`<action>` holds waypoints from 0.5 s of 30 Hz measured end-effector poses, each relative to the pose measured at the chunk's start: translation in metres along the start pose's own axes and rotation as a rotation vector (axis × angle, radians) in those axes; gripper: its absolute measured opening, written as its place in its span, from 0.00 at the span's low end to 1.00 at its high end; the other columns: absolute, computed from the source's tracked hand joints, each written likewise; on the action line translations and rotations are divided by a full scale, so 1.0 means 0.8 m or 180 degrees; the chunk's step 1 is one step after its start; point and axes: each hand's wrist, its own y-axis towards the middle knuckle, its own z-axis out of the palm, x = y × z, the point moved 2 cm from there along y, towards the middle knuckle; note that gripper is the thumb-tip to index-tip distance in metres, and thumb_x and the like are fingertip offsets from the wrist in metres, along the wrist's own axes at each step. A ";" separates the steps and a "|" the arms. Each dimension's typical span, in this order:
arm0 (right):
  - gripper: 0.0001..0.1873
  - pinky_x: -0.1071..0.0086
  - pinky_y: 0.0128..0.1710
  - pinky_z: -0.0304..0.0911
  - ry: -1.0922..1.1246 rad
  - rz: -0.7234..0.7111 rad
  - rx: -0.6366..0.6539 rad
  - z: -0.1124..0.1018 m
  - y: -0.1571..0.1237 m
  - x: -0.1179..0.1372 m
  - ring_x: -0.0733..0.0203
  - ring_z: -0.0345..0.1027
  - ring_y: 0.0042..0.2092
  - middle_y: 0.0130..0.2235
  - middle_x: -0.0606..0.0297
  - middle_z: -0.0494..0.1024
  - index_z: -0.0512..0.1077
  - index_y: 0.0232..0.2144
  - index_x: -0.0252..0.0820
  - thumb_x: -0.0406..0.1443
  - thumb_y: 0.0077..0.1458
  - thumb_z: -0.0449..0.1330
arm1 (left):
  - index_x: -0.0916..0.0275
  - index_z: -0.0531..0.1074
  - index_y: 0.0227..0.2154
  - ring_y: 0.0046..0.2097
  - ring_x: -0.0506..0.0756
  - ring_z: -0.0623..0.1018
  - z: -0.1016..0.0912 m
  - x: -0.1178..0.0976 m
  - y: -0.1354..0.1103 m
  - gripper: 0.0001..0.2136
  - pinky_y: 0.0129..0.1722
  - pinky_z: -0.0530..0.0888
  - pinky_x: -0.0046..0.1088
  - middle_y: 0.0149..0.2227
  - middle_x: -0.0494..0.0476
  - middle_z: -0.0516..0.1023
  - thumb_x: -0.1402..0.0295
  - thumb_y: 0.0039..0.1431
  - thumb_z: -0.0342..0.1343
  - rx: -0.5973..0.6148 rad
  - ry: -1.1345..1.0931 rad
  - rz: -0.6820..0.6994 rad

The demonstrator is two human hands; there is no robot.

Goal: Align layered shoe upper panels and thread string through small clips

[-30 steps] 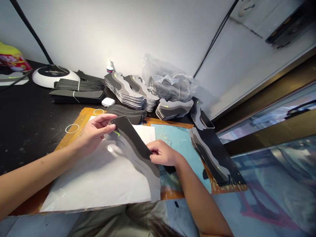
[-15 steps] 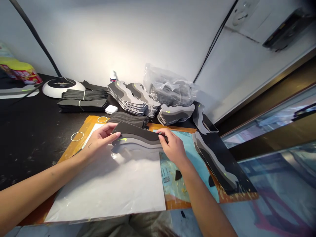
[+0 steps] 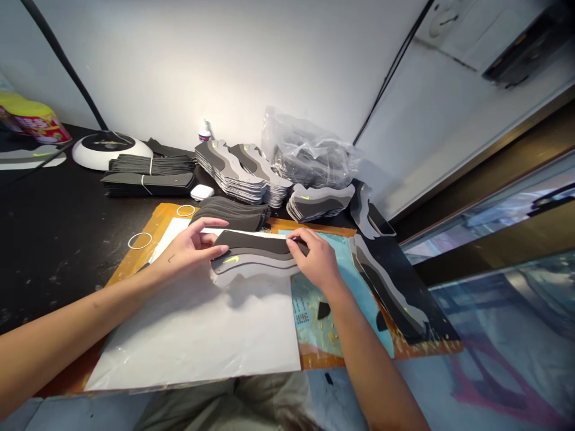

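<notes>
A long layered shoe-side piece (image 3: 256, 254), black on top and grey below with a small lime swoosh, is held level just above a white plastic sheet (image 3: 197, 329). My left hand (image 3: 188, 251) pinches its left end with fingers closed on the black layer. At the right end, my right hand (image 3: 317, 260) grips it, thumb and fingers pressed together. A low pile of black cut strips (image 3: 233, 212) lies right behind the piece.
Stacks of grey-black shoe pieces (image 3: 242, 170) and a clear bag of more (image 3: 309, 152) line the back wall. Bundled black strips (image 3: 148, 176), a white round lamp base (image 3: 108, 149), rubber bands (image 3: 140, 240) and a small glue bottle (image 3: 205, 130) sit left. More pieces (image 3: 386, 281) lie right.
The piece has swung from a diagonal tilt toward me to lying level across the sheet. My right hand moved up and away to its far right end; my left hand stayed on the left end.
</notes>
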 end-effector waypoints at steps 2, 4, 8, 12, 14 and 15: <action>0.08 0.66 0.38 0.60 -0.0203 0.0149 0.0245 -0.003 0.000 -0.001 0.56 0.73 0.39 0.38 0.66 0.81 0.75 0.36 0.47 0.44 0.63 0.60 | 0.58 0.67 0.55 0.26 0.50 0.72 0.001 -0.002 -0.002 0.30 0.26 0.68 0.23 0.22 0.42 0.66 0.58 0.51 0.69 0.0364 0.0186 -0.0158; 0.10 0.66 0.38 0.59 -0.0426 0.0156 0.0478 -0.003 0.000 -0.001 0.55 0.72 0.40 0.37 0.65 0.81 0.76 0.33 0.47 0.45 0.61 0.64 | 0.57 0.69 0.55 0.25 0.51 0.73 0.003 -0.005 -0.007 0.30 0.26 0.68 0.24 0.23 0.43 0.68 0.57 0.51 0.69 0.0707 0.0484 -0.0218; 0.13 0.62 0.49 0.60 -0.0258 -0.0461 0.0901 0.009 -0.004 0.012 0.53 0.70 0.50 0.47 0.61 0.79 0.76 0.43 0.46 0.45 0.59 0.67 | 0.57 0.75 0.52 0.24 0.51 0.70 0.007 -0.006 -0.015 0.26 0.24 0.64 0.24 0.23 0.46 0.72 0.53 0.53 0.67 0.1069 0.1332 0.0183; 0.20 0.64 0.49 0.61 0.0095 -0.0989 0.1400 0.032 -0.014 0.028 0.55 0.71 0.48 0.46 0.62 0.79 0.74 0.50 0.46 0.46 0.58 0.68 | 0.54 0.81 0.45 0.24 0.51 0.71 0.008 -0.003 -0.015 0.19 0.27 0.65 0.26 0.23 0.49 0.75 0.52 0.53 0.65 0.1160 0.2266 0.0914; 0.20 0.65 0.47 0.62 0.0152 -0.1104 0.1464 0.042 -0.019 0.029 0.56 0.71 0.47 0.46 0.61 0.78 0.75 0.49 0.46 0.47 0.58 0.68 | 0.52 0.84 0.38 0.26 0.53 0.73 0.007 -0.005 -0.014 0.14 0.27 0.66 0.26 0.25 0.52 0.77 0.52 0.51 0.66 0.1043 0.2518 0.1316; 0.20 0.66 0.47 0.63 0.0204 -0.1113 0.1457 0.046 -0.021 0.028 0.57 0.71 0.46 0.47 0.61 0.77 0.75 0.48 0.46 0.47 0.58 0.68 | 0.52 0.84 0.34 0.28 0.54 0.74 0.005 -0.008 -0.015 0.13 0.26 0.66 0.27 0.26 0.54 0.78 0.52 0.49 0.67 0.0899 0.2478 0.1442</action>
